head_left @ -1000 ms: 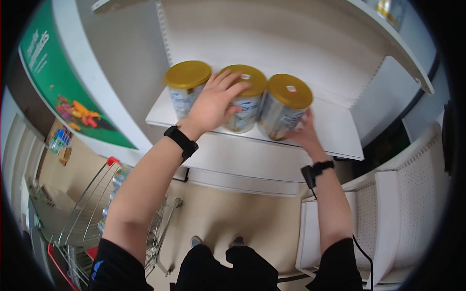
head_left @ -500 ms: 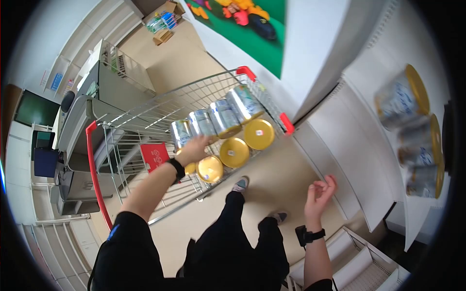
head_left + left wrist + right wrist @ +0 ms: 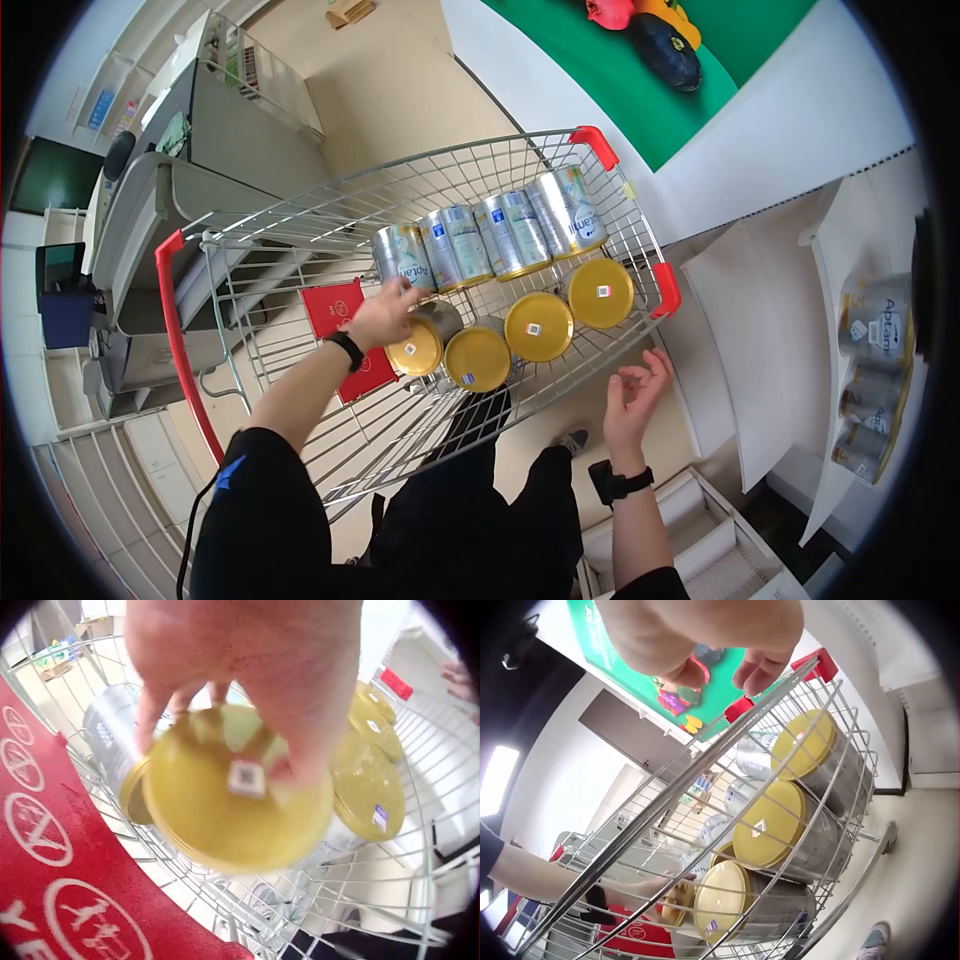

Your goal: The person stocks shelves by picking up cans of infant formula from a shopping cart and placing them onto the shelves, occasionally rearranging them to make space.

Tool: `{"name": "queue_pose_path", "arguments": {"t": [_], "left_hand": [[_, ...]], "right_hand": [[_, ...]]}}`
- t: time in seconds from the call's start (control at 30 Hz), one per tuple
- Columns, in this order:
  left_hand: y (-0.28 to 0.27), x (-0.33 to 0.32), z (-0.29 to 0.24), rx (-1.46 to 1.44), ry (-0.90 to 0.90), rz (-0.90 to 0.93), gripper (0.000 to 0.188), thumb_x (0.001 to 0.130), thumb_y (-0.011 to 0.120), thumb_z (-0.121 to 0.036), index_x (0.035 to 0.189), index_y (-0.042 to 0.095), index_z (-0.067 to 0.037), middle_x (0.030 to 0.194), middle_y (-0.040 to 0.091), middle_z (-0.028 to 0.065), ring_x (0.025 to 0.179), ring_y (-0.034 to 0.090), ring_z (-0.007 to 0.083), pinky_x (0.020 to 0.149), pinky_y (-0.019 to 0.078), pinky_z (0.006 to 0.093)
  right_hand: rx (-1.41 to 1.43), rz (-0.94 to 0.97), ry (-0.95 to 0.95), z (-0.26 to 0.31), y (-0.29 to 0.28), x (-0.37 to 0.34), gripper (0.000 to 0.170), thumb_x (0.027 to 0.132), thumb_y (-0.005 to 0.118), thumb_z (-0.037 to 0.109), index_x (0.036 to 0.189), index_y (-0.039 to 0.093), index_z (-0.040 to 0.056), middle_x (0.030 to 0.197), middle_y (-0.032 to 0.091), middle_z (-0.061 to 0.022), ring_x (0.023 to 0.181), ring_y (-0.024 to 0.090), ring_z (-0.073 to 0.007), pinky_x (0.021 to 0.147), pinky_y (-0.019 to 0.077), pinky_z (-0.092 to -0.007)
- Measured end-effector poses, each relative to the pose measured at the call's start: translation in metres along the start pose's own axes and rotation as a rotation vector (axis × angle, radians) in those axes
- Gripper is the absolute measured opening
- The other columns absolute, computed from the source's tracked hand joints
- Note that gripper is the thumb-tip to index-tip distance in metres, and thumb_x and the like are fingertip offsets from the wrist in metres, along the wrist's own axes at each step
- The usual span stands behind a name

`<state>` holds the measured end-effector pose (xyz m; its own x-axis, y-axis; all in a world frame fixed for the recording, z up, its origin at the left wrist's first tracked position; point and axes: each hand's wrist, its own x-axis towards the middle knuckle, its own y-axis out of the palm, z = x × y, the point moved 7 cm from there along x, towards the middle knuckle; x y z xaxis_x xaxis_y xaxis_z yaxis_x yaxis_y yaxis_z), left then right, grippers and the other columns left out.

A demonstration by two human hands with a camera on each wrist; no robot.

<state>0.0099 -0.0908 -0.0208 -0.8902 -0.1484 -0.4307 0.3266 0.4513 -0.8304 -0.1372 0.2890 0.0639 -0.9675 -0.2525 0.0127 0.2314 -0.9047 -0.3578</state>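
Left hand (image 3: 382, 315) has its fingers and thumb curled on a can (image 3: 416, 348) inside the cart (image 3: 172, 300) — a second ago it was up among the cans on the shelf (image 3: 822, 500), so the work has shifted to the cart. Right hand (image 3: 637, 400) has come away from the shelf too, fingers loosely bent, and holds nothing; it hangs outside the cart, the wire side between it and the load. Three more gold lids (image 3: 540, 326) run on in a row from the gripped can, and four cans (image 3: 508, 235) lie along the other side — close neighbours that leave the left hand little room. Three cans (image 3: 880, 318) remain on the shelf. A red sign (image 3: 333, 305) sits just beside the left wrist.
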Motion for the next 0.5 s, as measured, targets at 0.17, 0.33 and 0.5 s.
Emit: {"name": "queue_pose_path", "arguments": {"t": [0.17,0.33,0.5], "left_hand": [[0.032,-0.023,0.021,0.145,-0.040,0.208,0.119,0.047,0.089,-0.049,0.146,0.026,-0.028,0.149,0.026,0.0208,0.132,0.034,0.0468,0.097,0.0454,0.0569],[0.068,-0.027,-0.014,0.144,-0.157,0.020,0.125,0.045,0.091,-0.041,0.148,0.020,-0.032,0.155,0.002,0.0209,0.143,0.003,0.0468,0.095,0.0407,0.0670],[0.052,-0.007,-0.022,0.148,-0.177,0.011,0.118,0.047,0.084,-0.028,0.147,0.023,-0.034,0.148,0.019,0.0246,0.133,0.025,0.0510,0.097,0.0454,0.0561]], "right_hand": [[-0.008,-0.031,-0.077,0.017,-0.015,-0.003,0.051,0.081,0.060,-0.005,0.128,0.039,0.0034,0.139,0.028,-0.0161,0.086,0.055,-0.0148,0.071,0.0484,-0.0258],[-0.049,-0.101,-0.054,0.002,-0.055,-0.043,0.051,0.081,0.060,-0.004,0.127,0.040,0.0031,0.138,0.031,-0.0153,0.085,0.056,-0.0154,0.070,0.0490,-0.0253],[-0.094,-0.070,0.056,-0.030,-0.075,-0.065,0.053,0.080,0.058,-0.007,0.128,0.040,0.0045,0.138,0.032,-0.0122,0.085,0.056,-0.0133,0.069,0.0471,-0.0240]]}}
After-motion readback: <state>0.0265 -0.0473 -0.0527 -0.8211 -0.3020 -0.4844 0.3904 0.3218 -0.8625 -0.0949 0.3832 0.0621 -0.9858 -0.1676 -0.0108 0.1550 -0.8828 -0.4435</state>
